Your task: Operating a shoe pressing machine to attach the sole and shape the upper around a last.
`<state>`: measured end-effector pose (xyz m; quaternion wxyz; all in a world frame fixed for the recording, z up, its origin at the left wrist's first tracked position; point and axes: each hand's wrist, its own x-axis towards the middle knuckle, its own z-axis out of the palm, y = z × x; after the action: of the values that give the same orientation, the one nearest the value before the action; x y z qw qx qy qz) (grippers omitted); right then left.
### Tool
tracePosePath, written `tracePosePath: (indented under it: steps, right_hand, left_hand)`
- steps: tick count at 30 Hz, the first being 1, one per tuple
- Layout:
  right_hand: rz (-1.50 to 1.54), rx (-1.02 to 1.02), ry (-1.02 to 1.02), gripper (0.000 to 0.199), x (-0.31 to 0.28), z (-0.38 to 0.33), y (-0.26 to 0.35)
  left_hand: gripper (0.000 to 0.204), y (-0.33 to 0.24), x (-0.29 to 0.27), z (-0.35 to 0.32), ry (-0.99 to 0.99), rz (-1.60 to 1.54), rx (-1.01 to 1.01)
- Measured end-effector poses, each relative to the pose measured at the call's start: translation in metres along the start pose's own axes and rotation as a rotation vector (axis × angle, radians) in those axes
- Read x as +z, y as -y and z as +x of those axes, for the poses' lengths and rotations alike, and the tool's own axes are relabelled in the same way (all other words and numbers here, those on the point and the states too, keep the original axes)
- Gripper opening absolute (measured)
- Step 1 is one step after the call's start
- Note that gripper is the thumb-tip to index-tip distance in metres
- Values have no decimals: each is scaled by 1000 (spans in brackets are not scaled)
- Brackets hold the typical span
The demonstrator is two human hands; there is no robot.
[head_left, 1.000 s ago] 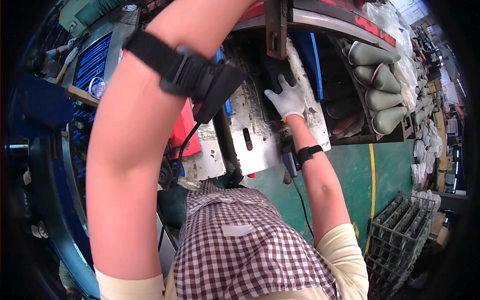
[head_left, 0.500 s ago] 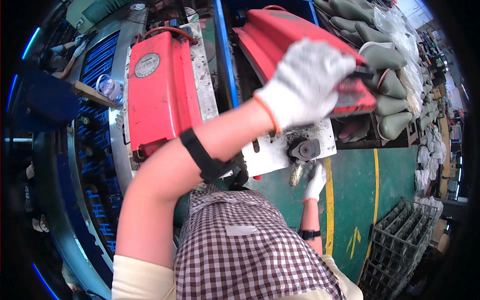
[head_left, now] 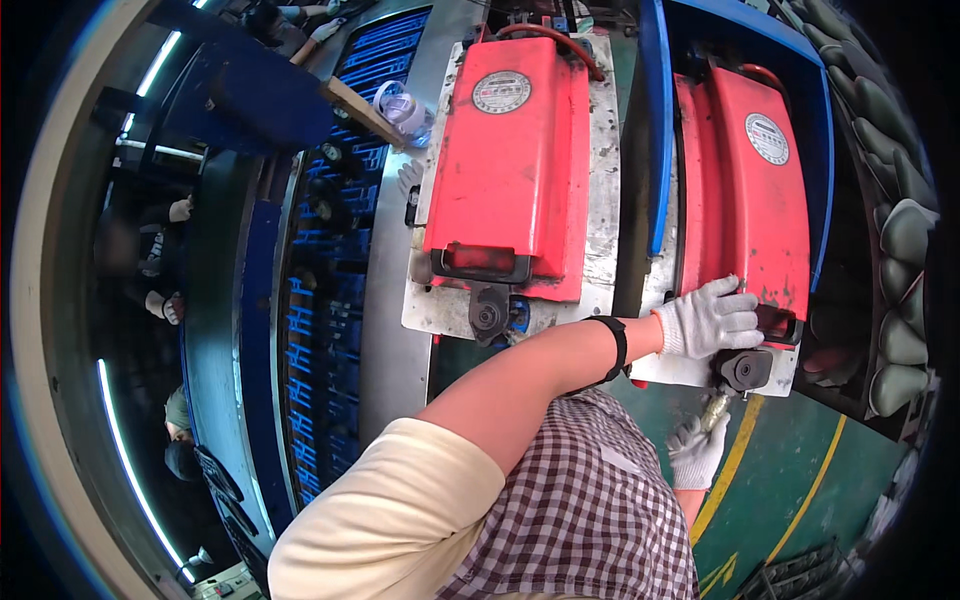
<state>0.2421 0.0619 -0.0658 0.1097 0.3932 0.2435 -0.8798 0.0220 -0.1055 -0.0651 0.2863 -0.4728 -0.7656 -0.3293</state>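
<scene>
My left hand [head_left: 712, 320], in a white knit glove, lies with its fingers stretched out on the near end of the right-hand red cover [head_left: 745, 220]. Just below that hand is a dark latch block [head_left: 746, 370] at the front of the cover. From the block a lever handle [head_left: 715, 412] wrapped in pale tape points down toward me. My right hand [head_left: 697, 450], also gloved, is closed around the lower end of this handle. A black grip [head_left: 780, 325] sits at the cover's front edge, right of my left fingers.
A second red cover [head_left: 510, 160] with its own latch [head_left: 488, 315] stands to the left. Blue panels [head_left: 658, 130] flank the right machine. Grey-green boot-shaped pieces [head_left: 905, 235] fill a rack at far right. A conveyor [head_left: 345, 200] runs along the left; other people work beyond it.
The right red cover, tilted before, now sits down on its base. My left hand has left its grip and lies flat on the cover. My right hand has closed on the lever handle.
</scene>
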Motion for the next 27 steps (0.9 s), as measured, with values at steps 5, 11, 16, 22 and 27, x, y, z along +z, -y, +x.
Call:
tracePosePath:
  steps: [5,11,16,22,27]
  right_hand:
    - [70,-278,-330,46,-12,27,50]
    - [107,-690,-368,15,10,55,64]
    - [-424,-738,-146,24,-4,32,15]
    - [-819,-362,97,23,90,31,-69]
    - [-1473,-537,567,26,186,30,-122]
  left_hand:
    - [32,9,-12,-8,-12,7,6]
    - [41,4,-27,-18,0,-16,-37]
    - [33,-28,-90,2,35,-298,-267]
    - [18,-18,-221,-63,33,-236,-658]
    - [13,-3,-310,-126,66,113,-807]
